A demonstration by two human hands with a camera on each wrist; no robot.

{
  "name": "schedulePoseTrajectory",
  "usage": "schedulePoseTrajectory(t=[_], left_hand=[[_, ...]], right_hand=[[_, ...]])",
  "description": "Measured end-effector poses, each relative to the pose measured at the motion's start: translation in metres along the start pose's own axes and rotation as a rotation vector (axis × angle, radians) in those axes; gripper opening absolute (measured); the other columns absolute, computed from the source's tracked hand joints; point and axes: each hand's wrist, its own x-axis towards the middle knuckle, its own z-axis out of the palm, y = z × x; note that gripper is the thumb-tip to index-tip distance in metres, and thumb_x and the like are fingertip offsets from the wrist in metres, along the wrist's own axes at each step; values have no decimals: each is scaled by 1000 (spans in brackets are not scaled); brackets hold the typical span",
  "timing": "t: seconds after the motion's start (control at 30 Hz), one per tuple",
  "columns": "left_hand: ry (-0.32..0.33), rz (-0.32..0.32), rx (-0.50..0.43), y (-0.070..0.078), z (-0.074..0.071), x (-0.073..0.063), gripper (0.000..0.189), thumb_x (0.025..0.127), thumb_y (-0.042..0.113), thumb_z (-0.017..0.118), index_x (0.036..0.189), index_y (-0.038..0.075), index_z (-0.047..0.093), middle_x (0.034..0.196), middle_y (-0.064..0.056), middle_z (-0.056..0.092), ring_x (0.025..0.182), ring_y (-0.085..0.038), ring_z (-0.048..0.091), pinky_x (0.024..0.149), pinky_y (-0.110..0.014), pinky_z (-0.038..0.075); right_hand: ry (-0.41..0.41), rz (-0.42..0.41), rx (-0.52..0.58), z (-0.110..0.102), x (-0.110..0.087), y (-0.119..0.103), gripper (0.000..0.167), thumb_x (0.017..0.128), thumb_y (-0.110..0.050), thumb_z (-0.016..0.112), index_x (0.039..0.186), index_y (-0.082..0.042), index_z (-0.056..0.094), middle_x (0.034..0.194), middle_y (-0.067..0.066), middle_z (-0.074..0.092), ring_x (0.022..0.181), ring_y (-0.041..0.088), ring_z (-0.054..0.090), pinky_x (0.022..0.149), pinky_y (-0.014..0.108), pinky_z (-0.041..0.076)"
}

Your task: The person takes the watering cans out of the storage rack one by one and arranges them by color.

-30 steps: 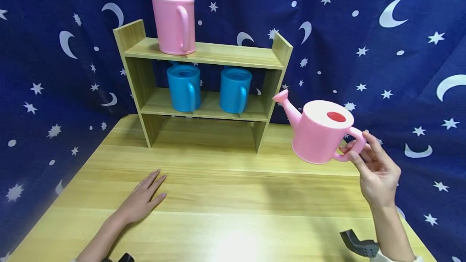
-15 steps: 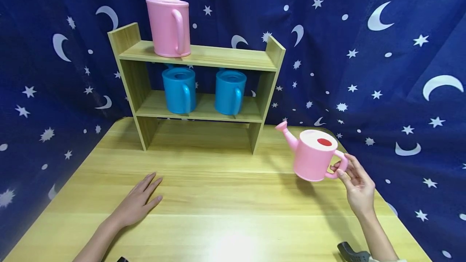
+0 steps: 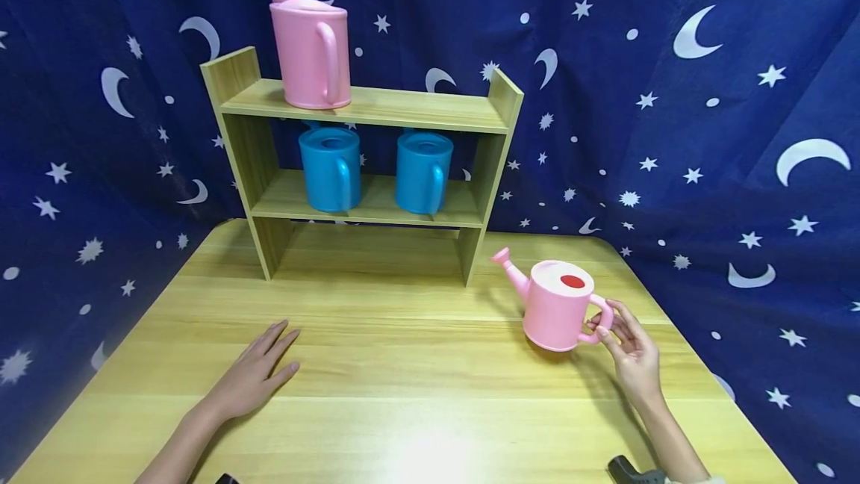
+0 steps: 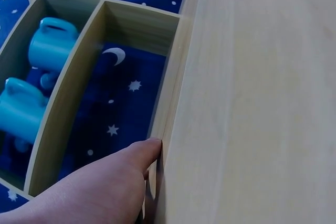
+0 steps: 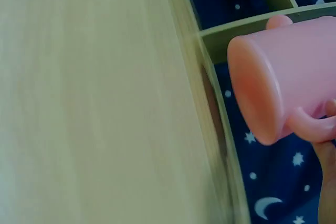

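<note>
A pink watering can (image 3: 556, 312) is held up by its handle in my right hand (image 3: 634, 357), just above the table at the right. Its spout points left, toward the shelf, and a red opening shows in its top. In the right wrist view the can's base (image 5: 254, 90) faces the camera, and only a little of the right hand (image 5: 326, 166) shows at the edge. My left hand (image 3: 250, 379) rests on the table at the left, palm down with the fingers extended. The left wrist view shows the thumb side of that left hand (image 4: 105, 187).
A wooden shelf (image 3: 430, 109) stands at the table's back. On its top board sits another pink watering can (image 3: 310, 58); on the middle board stand two blue watering cans (image 3: 329, 174), handles forward. The wooden table (image 3: 376, 364) meets a dark blue moon-and-star curtain (image 3: 672, 133).
My right hand has lowered the pink watering can toward the table and moved it left. The camera view has shifted slightly. My left hand has stayed on the table.
</note>
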Motion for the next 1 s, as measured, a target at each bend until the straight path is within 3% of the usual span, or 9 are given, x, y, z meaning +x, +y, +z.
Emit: schedulePoseTrajectory(t=[0.17,0.37,0.6,0.83,1.0], left_hand=[[2,-5,-10,0,0,0,58,95,38,50,141,6,37,147,-21,23,132,-45,20,97,-65,20],[3,-6,-10,-1,2,-1,58,94,39,50,141,7,38,147,-20,24,132,-44,20,97,-64,21],[-12,-1,-24,-2,2,0,58,95,38,50,141,5,37,147,-21,22,133,-44,18,97,-66,19],[-23,0,-24,-3,2,0,58,95,38,50,142,6,36,148,-21,22,132,-45,19,96,-67,20],[-27,2,-26,-3,0,1,58,95,38,50,142,7,36,148,-21,22,132,-45,19,96,-66,20]], right_hand=[[25,71,-92,2,-5,9,49,81,28,46,128,16,41,95,14,63,93,19,63,81,22,49],[18,79,-92,5,-6,15,49,81,27,47,128,16,41,95,16,63,93,20,63,82,23,48],[20,67,-41,3,-8,13,48,79,27,51,125,19,42,100,33,59,93,26,64,81,27,49],[85,141,-193,2,-11,7,45,77,25,57,121,18,48,101,4,69,93,16,64,79,25,49],[92,115,-205,-1,-13,9,43,75,25,58,117,18,51,99,6,69,91,15,65,77,23,50]])
